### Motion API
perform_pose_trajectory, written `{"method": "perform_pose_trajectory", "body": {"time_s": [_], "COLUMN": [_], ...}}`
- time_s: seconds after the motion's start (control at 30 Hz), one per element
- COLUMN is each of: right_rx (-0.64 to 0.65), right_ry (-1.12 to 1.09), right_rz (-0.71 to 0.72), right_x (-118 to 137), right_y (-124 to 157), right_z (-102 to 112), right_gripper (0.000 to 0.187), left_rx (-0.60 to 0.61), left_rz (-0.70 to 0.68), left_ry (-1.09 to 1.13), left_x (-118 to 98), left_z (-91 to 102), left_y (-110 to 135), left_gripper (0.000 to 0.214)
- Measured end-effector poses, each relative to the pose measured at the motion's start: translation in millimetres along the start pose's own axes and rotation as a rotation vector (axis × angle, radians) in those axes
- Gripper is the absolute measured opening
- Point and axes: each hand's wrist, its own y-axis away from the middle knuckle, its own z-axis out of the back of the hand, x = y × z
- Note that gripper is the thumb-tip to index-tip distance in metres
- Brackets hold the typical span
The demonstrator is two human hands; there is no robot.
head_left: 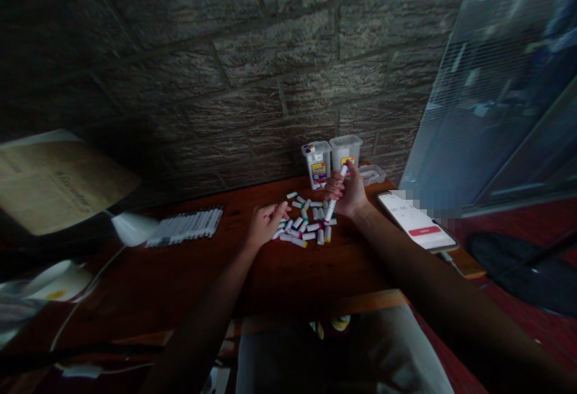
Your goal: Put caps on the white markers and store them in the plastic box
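Note:
My right hand [349, 192] is wrapped round a white marker [331, 209] with red at both ends. It holds the marker tilted above the right side of a pile of short white marker caps with coloured ends [297, 233]. At the pile's left edge, my left hand [268, 224] has its fingers curled in towards the thumb. Whatever lies between those fingertips, if anything, is too small to tell. Left of this hand, a row of white markers [184, 226] lies side by side on the wooden table [270, 280].
Against the brick wall stand a clear tub with white pieces inside [317, 165] and a second clear tub [346, 148]. A clear lid [373, 174] lies beside them. A phone [417, 222] with a cable is at the right edge. Paper cups [58, 281] and a brown paper bag [63, 177] are left.

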Motion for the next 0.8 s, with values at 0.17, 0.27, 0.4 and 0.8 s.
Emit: {"method": "perform_pose_trajectory", "body": {"time_s": [0.17, 0.27, 0.4, 0.8], "right_rx": [0.026, 0.039, 0.050, 0.094], "right_ry": [0.023, 0.032, 0.051, 0.048], "right_rz": [0.010, 0.022, 0.031, -0.031], "right_x": [0.8, 1.5, 1.1, -5.0], "right_y": [1.5, 1.8, 1.5, -0.3], "right_z": [-0.1, 0.8, 2.4, 3.0], "right_gripper": [0.050, 0.047, 0.047, 0.050], "left_rx": [-0.003, 0.004, 0.004, -0.004], "left_rz": [0.006, 0.006, -0.007, 0.001], "left_ry": [0.008, 0.007, 0.000, -0.018], "left_x": [1.0, 2.0, 2.4, -1.2], "left_z": [-0.2, -0.2, 0.0, -0.4], "left_y": [0.9, 1.0, 0.5, 0.0], "left_gripper": [0.044, 0.044, 0.045, 0.044]}}
